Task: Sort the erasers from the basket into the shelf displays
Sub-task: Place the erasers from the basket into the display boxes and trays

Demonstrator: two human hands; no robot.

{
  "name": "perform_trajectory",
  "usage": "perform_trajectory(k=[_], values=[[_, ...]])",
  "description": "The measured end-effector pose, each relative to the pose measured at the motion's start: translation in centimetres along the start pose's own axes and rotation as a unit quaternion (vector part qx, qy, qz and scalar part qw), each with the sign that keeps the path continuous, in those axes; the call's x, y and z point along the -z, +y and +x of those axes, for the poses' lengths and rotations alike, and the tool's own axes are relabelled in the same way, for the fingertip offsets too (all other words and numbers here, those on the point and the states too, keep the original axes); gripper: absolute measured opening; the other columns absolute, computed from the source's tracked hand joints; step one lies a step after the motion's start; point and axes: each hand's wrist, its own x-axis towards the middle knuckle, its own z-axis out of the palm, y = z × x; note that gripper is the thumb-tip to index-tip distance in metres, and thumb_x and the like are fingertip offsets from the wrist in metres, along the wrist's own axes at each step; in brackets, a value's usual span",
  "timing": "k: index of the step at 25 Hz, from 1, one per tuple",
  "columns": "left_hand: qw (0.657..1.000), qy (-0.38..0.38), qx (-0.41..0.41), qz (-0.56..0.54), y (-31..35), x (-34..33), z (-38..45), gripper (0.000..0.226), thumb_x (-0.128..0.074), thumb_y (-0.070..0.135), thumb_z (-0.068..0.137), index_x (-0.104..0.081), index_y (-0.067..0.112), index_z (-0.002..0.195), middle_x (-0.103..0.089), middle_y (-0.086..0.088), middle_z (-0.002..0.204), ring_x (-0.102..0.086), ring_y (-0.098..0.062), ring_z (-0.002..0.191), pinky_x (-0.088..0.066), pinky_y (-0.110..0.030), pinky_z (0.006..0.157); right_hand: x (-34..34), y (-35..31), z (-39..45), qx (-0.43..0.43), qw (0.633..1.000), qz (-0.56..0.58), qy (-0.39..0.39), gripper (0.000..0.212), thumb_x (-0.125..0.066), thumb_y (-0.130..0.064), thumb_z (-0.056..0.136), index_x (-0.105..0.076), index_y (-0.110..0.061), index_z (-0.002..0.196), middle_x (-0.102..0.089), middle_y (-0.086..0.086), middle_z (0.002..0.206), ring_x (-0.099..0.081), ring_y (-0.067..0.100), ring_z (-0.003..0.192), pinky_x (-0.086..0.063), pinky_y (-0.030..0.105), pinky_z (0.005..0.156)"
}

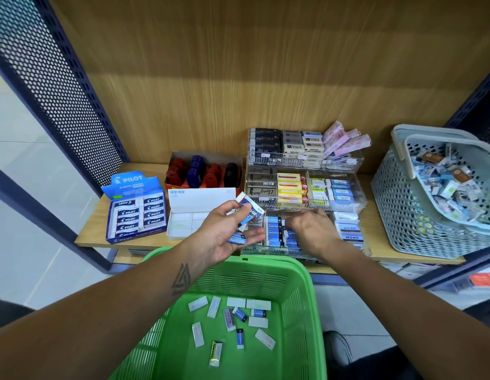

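My left hand (pixel 224 231) is palm up over the shelf's front edge and holds several blue-and-white erasers (pixel 250 211); one more lies on its palm. My right hand (pixel 312 229) is palm down on the front row of the clear acrylic display (pixel 359 185), its fingers over the blue-sleeved erasers (pixel 275 229) there; I cannot see whether it grips one. Below my forearms sits the green basket (pixel 301 272), with several loose erasers (pixel 238 319) on its floor, most white, some blue, one yellow.
On the wooden shelf (pixel 93 229) stand a blue Pilot eraser box (pixel 136 212), a white box of white erasers (pixel 189 215) and a carton of red, blue and black items (pixel 202 171). A grey basket (pixel 419 209) full of mixed erasers sits at the right.
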Motion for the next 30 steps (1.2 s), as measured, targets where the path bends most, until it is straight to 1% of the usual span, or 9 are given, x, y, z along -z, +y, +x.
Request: perform_trajectory(k=[3, 5, 9, 13, 18, 20, 22, 24, 30], values=[[1.000, -0.001, -0.001, 0.005, 0.0, -0.1, -0.2, 0.009, -0.064, 0.012, 0.095, -0.062, 0.006, 0.102, -0.062, -0.029, 0.120, -0.071, -0.048, 0.091, -0.061, -0.048, 0.065, 0.3, -0.2, 0.0, -0.020, 0.999, 0.010, 0.043, 0.031, -0.053, 0.005, 0.084, -0.061, -0.017, 0.104, -0.057, 0.001, 0.079, -0.054, 0.024, 0.081, -0.041, 0.037, 0.099], [1.000, -0.001, -0.001, 0.007, 0.1, -0.2, -0.5, 0.012, -0.063, 0.011, 0.096, -0.063, 0.005, 0.107, -0.062, -0.029, 0.121, -0.070, -0.048, 0.093, -0.062, -0.049, 0.066, 0.4, -0.6, 0.0, -0.033, 0.998, -0.011, 0.051, 0.027, -0.055, 0.006, 0.082, -0.063, -0.014, 0.097, -0.058, 0.003, 0.078, -0.048, 0.025, 0.073, -0.047, 0.033, 0.094], [1.000, 0.005, -0.001, 0.011, 0.5, 0.0, -0.9, 0.014, -0.063, 0.010, 0.096, -0.064, 0.004, 0.108, -0.062, -0.026, 0.116, -0.071, -0.047, 0.091, -0.062, -0.051, 0.068, 0.6, -1.7, -0.2, -0.048, 0.997, -0.009, 0.061, 0.023, -0.054, 0.003, 0.082, -0.068, -0.012, 0.094, -0.057, 0.003, 0.088, -0.049, 0.023, 0.077, -0.047, 0.027, 0.077], [1.000, 0.009, -0.008, 0.015, 0.8, 0.4, -1.1, 0.020, -0.063, 0.011, 0.095, -0.063, 0.001, 0.113, -0.063, -0.023, 0.113, -0.071, -0.047, 0.090, -0.062, -0.050, 0.069, -0.4, -1.6, 0.8, -0.042, 0.994, -0.032, 0.099, 0.022, -0.066, -0.001, 0.077, -0.073, -0.016, 0.091, -0.067, 0.002, 0.113, -0.060, 0.021, 0.103, -0.048, 0.033, 0.089], [1.000, 0.011, -0.014, 0.022, 0.8, 0.4, -1.1, 0.016, -0.064, 0.011, 0.095, -0.064, 0.003, 0.109, -0.063, -0.024, 0.113, -0.071, -0.045, 0.086, -0.063, -0.048, 0.066, 0.7, -1.9, 0.9, -0.032, 0.994, 0.033, 0.095, 0.022, -0.058, 0.001, 0.081, -0.068, -0.017, 0.090, -0.068, 0.001, 0.090, -0.060, 0.021, 0.077, -0.051, 0.030, 0.067], [1.000, 0.009, -0.015, 0.025, 0.7, 0.2, -1.2, 0.011, -0.065, 0.012, 0.094, -0.063, 0.005, 0.103, -0.064, -0.025, 0.113, -0.071, -0.044, 0.083, -0.063, -0.048, 0.065, 1.4, -1.8, 0.9, -0.041, 0.983, 0.171, 0.057, 0.009, -0.061, -0.015, 0.089, -0.070, -0.019, 0.090, -0.069, 0.000, 0.087, -0.064, 0.019, 0.078, -0.052, 0.029, 0.072], [0.999, 0.007, -0.019, 0.025, 0.6, -0.1, -1.3, 0.010, -0.065, 0.012, 0.095, -0.062, 0.005, 0.102, -0.066, -0.024, 0.106, -0.071, -0.043, 0.080, -0.062, -0.048, 0.063, 1.7, -1.6, 0.9, -0.046, 0.965, 0.256, -0.027, 0.005, -0.072, -0.025, 0.086, -0.072, -0.022, 0.089, -0.070, -0.003, 0.089, -0.065, 0.015, 0.082, -0.051, 0.027, 0.077], [0.999, 0.002, -0.023, 0.028, 0.5, -0.2, -1.4, 0.010, -0.064, 0.012, 0.095, -0.062, 0.006, 0.102, -0.066, -0.023, 0.104, -0.071, -0.043, 0.080, -0.062, -0.047, 0.063, 1.3, -1.6, 1.0, -0.049, 0.966, 0.243, -0.068, 0.008, -0.079, -0.024, 0.081, -0.073, -0.024, 0.087, -0.070, -0.004, 0.093, -0.065, 0.014, 0.088, -0.053, 0.029, 0.080], [0.999, 0.008, -0.021, 0.035, 0.5, 0.1, -1.9, 0.016, -0.065, 0.012, 0.095, -0.063, 0.004, 0.108, -0.061, -0.025, 0.118, -0.071, -0.043, 0.080, -0.063, -0.048, 0.066, 1.3, -1.8, 1.4, -0.075, 0.951, 0.289, -0.081, 0.014, -0.082, -0.015, 0.078, -0.079, -0.020, 0.090, -0.074, -0.007, 0.095, -0.068, 0.008, 0.088, -0.056, 0.028, 0.089]])
